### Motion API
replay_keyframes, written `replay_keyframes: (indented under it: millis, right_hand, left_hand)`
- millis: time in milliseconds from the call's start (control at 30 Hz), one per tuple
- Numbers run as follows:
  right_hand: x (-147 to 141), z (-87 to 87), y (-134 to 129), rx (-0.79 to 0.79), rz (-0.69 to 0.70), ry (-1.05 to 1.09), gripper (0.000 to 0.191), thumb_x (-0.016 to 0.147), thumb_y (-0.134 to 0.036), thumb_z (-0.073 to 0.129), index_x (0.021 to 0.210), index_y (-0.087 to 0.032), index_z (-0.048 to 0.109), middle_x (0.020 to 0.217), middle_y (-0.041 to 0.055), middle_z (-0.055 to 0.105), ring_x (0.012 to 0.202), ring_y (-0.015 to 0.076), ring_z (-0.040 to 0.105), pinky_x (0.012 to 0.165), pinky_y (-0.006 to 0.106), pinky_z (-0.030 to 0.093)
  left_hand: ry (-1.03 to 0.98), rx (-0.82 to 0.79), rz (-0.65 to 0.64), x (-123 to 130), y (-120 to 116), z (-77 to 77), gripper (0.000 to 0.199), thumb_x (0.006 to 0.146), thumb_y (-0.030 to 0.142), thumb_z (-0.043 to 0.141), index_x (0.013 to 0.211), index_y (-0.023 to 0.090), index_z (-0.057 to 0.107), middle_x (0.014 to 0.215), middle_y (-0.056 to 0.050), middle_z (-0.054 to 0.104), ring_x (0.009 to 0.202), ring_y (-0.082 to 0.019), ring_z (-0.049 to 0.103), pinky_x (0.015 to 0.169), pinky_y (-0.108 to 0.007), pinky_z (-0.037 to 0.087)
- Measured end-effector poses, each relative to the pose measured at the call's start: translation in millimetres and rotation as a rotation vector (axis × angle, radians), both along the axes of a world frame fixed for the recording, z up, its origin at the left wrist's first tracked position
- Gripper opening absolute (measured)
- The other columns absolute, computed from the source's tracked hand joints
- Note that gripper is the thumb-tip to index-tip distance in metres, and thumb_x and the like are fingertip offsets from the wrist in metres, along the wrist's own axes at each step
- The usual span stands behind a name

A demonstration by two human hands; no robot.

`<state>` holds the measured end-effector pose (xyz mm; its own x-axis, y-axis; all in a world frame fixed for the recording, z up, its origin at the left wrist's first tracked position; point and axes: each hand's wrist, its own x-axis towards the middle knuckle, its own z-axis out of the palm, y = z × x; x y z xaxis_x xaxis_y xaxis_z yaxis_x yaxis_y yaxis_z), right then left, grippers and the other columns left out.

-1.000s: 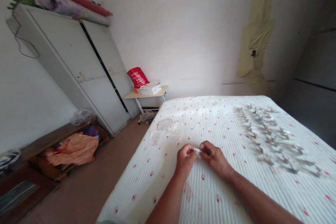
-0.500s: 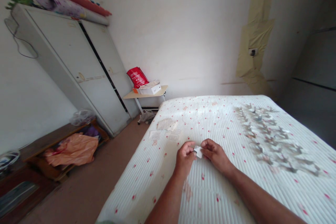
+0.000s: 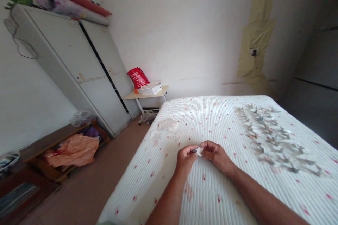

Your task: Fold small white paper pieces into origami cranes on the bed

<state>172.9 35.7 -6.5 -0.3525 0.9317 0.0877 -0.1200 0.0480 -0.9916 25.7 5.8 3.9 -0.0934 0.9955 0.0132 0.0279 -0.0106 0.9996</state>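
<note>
Two hands (image 3: pixel 186 159), one paper scrap (image 3: pixel 199 152), three paper sheets (image 3: pixel 168 125), one bed (image 3: pixel 211 197).

White paper (image 3: pixel 200 152) half hidden by fingers (image 3: pixel 208 146), far paper shapes (image 3: pixel 274 137) blurred

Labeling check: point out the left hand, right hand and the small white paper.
left hand (image 3: pixel 186 159): head view, back of hand.
right hand (image 3: pixel 214 154): head view, back of hand.
small white paper (image 3: pixel 200 152): head view, visible middle.

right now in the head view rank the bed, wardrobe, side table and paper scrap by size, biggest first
Bed and wardrobe: too close to rank, as the bed sits nearer the camera.
Then side table.
Smallest: paper scrap.
</note>
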Motion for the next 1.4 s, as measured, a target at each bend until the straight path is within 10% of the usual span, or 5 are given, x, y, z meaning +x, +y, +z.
replay_keyframes:
  millis: [1400]
  right_hand:
    - [-0.4, 2.4, -2.1, 0.004, 0.008, 0.007, 0.024, 0.061, -0.022, 0.061, 0.084, -0.017, 0.055, 0.06, -0.0053, 0.048, 0.051, 0.0071, 0.04, 0.047, 0.02, 0.029]
  left_hand:
    - [-0.064, -0.005, 0.001, -1.9, 2.6, -5.1, 0.033, 0.056, 0.018, 0.063, 0.088, 0.011, 0.069, 0.066, -0.002, 0.064, 0.059, -0.012, 0.053, 0.058, -0.022, 0.039]
